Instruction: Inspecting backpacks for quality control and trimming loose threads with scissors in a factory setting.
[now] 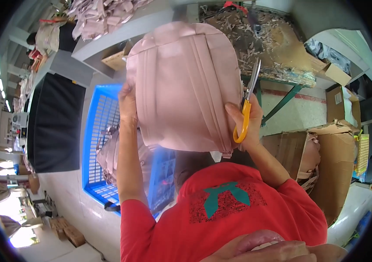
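A pale pink backpack [175, 91] hangs up in front of me, its rounded top away from me and strap-like strips running down its face. My left hand [128, 102] is closed on its left edge, the fingers partly hidden behind it. At the right edge, my right hand [249, 124] pinches the backpack with the thumb on its face. Scissors with yellow handles [246, 115] sit in that same hand, their blades pointing up and away from the backpack. A short strap end shows at the backpack's lower right corner.
Below on the left stands a blue plastic crate [101, 102] with pink bags [109, 155] inside. An open cardboard box [336, 170] with pink pieces is at right. Beyond, a worktable [282, 48] is strewn with scraps; pink pieces [103, 15] pile up far left. Another person [51, 37] is there.
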The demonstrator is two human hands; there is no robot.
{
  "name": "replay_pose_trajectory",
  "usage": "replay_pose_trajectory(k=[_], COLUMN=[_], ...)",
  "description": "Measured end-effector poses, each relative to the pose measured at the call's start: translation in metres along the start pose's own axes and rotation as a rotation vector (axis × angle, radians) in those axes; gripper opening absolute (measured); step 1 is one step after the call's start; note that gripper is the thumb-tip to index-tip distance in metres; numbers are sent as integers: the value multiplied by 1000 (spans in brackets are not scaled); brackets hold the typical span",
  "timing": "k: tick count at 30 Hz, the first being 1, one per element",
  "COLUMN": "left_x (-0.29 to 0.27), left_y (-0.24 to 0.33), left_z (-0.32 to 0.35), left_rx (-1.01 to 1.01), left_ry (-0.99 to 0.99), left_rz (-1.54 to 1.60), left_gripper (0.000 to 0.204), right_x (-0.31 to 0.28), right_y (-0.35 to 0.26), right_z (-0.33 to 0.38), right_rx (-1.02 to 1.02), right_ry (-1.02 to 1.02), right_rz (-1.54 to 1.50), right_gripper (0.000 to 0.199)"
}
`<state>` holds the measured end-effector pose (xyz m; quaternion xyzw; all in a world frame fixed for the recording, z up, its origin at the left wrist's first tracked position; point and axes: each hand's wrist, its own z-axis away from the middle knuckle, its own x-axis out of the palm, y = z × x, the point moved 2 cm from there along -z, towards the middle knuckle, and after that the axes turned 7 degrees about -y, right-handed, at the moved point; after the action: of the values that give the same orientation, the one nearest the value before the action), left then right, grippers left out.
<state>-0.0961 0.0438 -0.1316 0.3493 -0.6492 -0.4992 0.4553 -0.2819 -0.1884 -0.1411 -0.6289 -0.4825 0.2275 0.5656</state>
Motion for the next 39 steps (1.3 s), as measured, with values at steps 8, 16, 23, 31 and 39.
replay_pose_trajectory(k=[8,16,23,31,39], left_x=[33,43,58,51,23], left_y=[-9,-17,-17,-37,-25], left_z=[-47,-79,-88,-94,-39], left_rx=[-124,-167,-169,-229,-258], left_ry=[-36,-63,-104,-116,-128], left_rz=[61,-4,-5,108,16], left_gripper=[15,18,15,17,17], right_x=[-16,-19,-28,-27,-26], right_y=[-2,-6,3,-3,-2], right_z=[-18,-30,-34,-26,23], right_rx=[-8,-24,-32,-25,65], right_ry=[92,163,194,203,98], right_rz=[7,11,-22,-2,183], right_gripper=[29,29,27,25,28])
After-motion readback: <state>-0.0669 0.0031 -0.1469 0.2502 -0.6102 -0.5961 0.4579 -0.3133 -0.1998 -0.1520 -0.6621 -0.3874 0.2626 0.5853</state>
